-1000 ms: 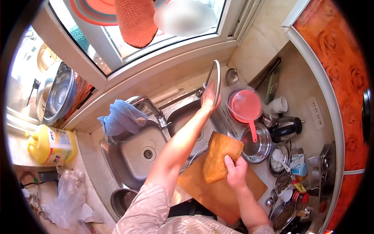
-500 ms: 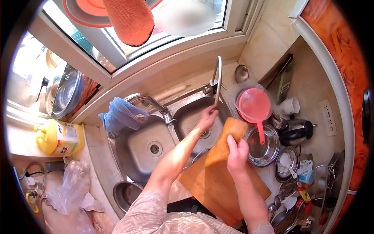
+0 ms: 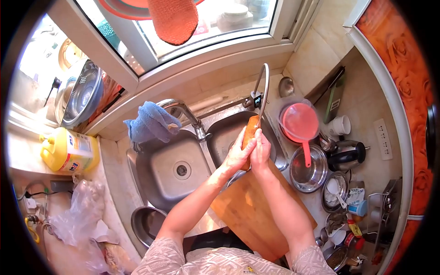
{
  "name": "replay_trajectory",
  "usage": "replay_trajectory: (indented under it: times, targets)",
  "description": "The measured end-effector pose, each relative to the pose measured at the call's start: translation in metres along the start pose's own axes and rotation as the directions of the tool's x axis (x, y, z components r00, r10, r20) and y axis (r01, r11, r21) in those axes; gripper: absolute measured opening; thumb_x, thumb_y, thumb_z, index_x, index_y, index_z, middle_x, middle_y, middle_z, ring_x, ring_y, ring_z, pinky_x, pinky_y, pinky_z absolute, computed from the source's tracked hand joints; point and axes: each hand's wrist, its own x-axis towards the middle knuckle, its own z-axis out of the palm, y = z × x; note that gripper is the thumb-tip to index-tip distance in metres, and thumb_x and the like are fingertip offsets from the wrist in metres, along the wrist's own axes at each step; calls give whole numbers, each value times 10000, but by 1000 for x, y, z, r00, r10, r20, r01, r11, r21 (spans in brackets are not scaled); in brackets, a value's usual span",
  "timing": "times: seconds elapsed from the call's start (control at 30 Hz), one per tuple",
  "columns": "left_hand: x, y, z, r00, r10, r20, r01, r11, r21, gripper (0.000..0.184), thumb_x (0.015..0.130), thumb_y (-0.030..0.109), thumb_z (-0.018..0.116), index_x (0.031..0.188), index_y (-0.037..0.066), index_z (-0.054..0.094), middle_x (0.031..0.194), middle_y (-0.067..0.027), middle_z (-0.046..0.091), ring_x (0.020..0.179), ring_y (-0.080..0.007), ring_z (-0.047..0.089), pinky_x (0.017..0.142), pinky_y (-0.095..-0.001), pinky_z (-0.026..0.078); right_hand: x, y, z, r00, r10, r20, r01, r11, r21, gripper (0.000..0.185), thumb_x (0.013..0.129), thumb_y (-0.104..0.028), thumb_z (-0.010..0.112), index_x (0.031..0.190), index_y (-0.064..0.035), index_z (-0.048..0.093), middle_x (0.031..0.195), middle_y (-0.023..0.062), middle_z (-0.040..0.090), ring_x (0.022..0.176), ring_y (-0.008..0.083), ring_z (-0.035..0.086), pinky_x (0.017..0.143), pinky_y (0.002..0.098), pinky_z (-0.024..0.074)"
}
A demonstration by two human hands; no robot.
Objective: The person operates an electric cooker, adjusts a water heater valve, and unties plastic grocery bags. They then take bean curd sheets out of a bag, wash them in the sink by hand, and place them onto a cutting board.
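Note:
A long orange-tan piece, which looks like pumpkin (image 3: 251, 129), is held on edge above the right sink basin (image 3: 220, 133). My left hand (image 3: 239, 150) wraps its left side, and my right hand (image 3: 261, 149) closes on it from the right. Its lower end is mostly hidden between my palms. The thin curved spout (image 3: 266, 82) comes down right beside its upper end; whether water runs is too small to tell. Below my wrists, a wooden cutting board (image 3: 256, 215) lies across the counter edge.
Left of my hands are another basin (image 3: 165, 169) and a faucet with a blue cloth (image 3: 153, 121) over it. A pink strainer (image 3: 300, 121), a glass bowl (image 3: 309, 176) and a kettle (image 3: 347, 153) crowd the right. A metal pot (image 3: 145, 224) stands at lower left.
My left hand has left the spout and joined my right hand on the pumpkin piece. The piece has moved up and left from over the board to under the spout, turned on edge.

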Motion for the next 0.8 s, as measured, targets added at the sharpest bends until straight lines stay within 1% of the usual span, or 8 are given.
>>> replay_trajectory:
  times: [0.1,0.27,0.33,0.5,0.6,0.67,0.73,0.8]
  targets:
    - [-2,-4,-1,998,-63,-2,63,995,-79,737,928,387,577,1481,62,213,1401,-98,427,1268,-163,407,1062,-302,311,-3,1,0,987,158,-16,-142,922,360,338,984,-277,434,878,-6,606,809,-4,589,687,109,529,638,267,449]
    - [-3,-13,-3,997,-49,68,72,910,-407,674,925,364,593,1447,60,293,1325,-75,489,1201,-142,456,1018,-293,359,-3,15,-16,928,302,219,-373,731,571,254,968,-212,476,973,-11,632,909,22,615,802,81,556,722,233,454]
    - [-6,-10,-5,988,-104,117,141,916,-375,631,918,373,604,1395,42,358,1266,-62,519,1142,-128,479,973,-283,389,-4,8,-18,984,31,176,-65,979,192,217,964,-185,508,935,-20,646,869,-6,617,797,60,547,708,219,451]
    - [-9,-10,-7,965,-239,107,262,893,-366,405,956,331,544,1251,55,510,1164,-39,575,1050,-120,539,906,-291,438,-4,4,-17,990,19,137,-39,988,149,195,957,-160,529,870,-25,640,806,-34,601,761,45,522,674,217,429]
    - [-4,-20,-14,956,-286,58,285,870,-402,372,969,287,513,1237,30,521,1138,-59,601,1003,-141,580,878,-298,461,-1,5,-19,988,-52,149,66,993,-93,182,960,-153,509,870,-35,613,816,-20,592,774,49,517,681,225,426]
    - [2,-31,-17,955,-261,-139,193,906,-378,344,970,233,498,1228,7,522,1135,-78,616,981,-163,607,873,-305,474,4,21,-15,999,-10,48,-8,936,351,173,970,-163,472,915,-41,582,863,1,583,803,65,517,686,238,423]
    - [3,-36,-25,968,-226,-105,138,836,-531,339,974,211,488,1239,0,511,1163,-99,616,1007,-201,619,908,-336,482,6,28,-22,995,50,84,-84,883,463,191,982,-179,433,1033,-42,556,964,29,594,895,98,551,760,257,449]
    - [-1,-24,-32,966,-242,-89,126,744,-656,346,976,221,486,1252,12,501,1171,-92,614,1028,-215,613,920,-361,482,8,8,-20,958,243,-155,-106,797,595,224,988,-201,426,1101,-42,537,1018,49,604,975,137,574,839,287,469]
